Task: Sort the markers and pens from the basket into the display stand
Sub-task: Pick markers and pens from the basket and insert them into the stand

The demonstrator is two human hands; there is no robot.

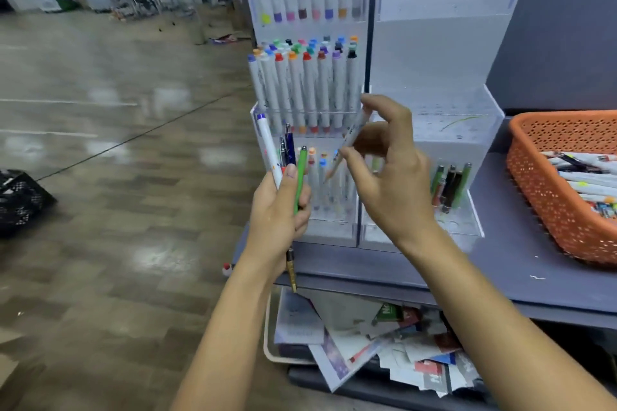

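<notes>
Head view. We see the left hand [277, 207] raised in front of the stand [310, 233], its grip wrapped round a bunch of pens [289, 150]. In the bunch are a fat white barrel with a blue cap, a navy pen and a slim green pen [301, 177]. A brass tip [291, 272] pokes out below the palm.

The right hand [390, 173] has a narrow grip, thumb and fingertips pinching a thin white marker [351, 138]. The marker is tilted, lower end down-left, in front of the stand's lower tier.

The stand is clear acrylic in stepped tiers. Its upper rows are packed with upright round white markers with coloured caps [310, 83].

A second stand [434, 60], also clear acrylic, touches its right side. Its bottom tier holds a few green, black and red pens, leaning.

The basket [547, 210] is orange perforated plastic, on the table [500, 264] well right of the stands. It holds a loose heap of white markers and pens.

The table is matte grey-blue. Glossy papers [367, 344] lie in a tray under it. A black lattice crate [20, 200] sits on the shiny floor [117, 243] to the left.
</notes>
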